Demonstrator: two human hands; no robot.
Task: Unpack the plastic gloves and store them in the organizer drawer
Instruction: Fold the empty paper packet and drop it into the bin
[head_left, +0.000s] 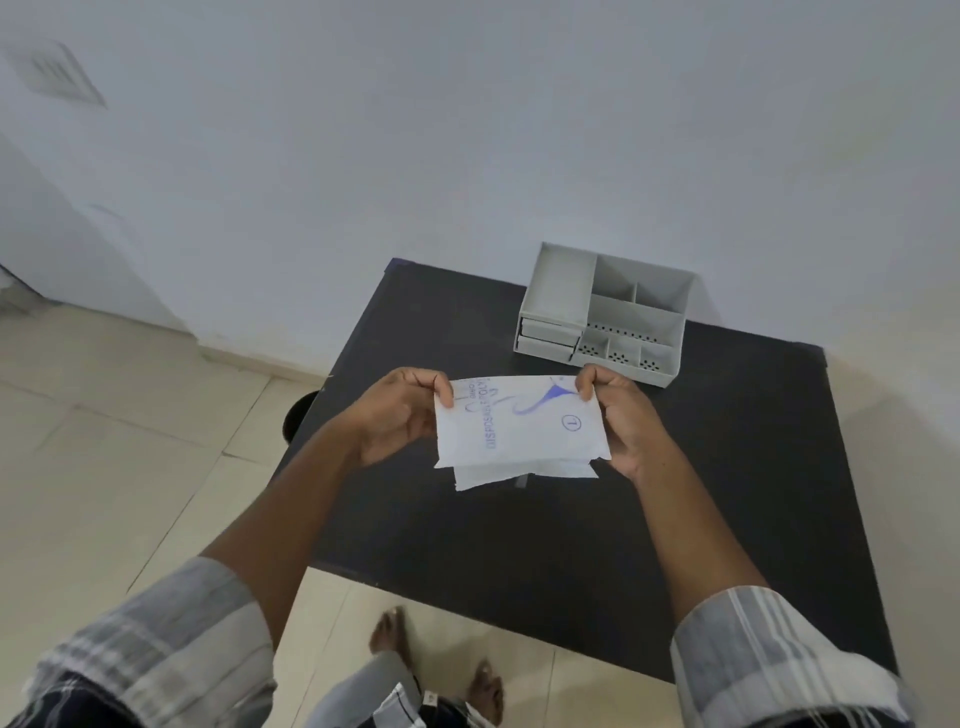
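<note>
I hold one glove packet (519, 421) above the dark table (727, 467), my left hand (397, 413) pinching its top left corner, my right hand (621, 415) its top right. One grey organizer (605, 314) stands beyond, two drawers closed.

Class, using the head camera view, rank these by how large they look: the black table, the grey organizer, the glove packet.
1. Black table, clearly largest.
2. and 3. Grey organizer and glove packet look alike; the packet is nearer the camera, so their order is unsure.
</note>
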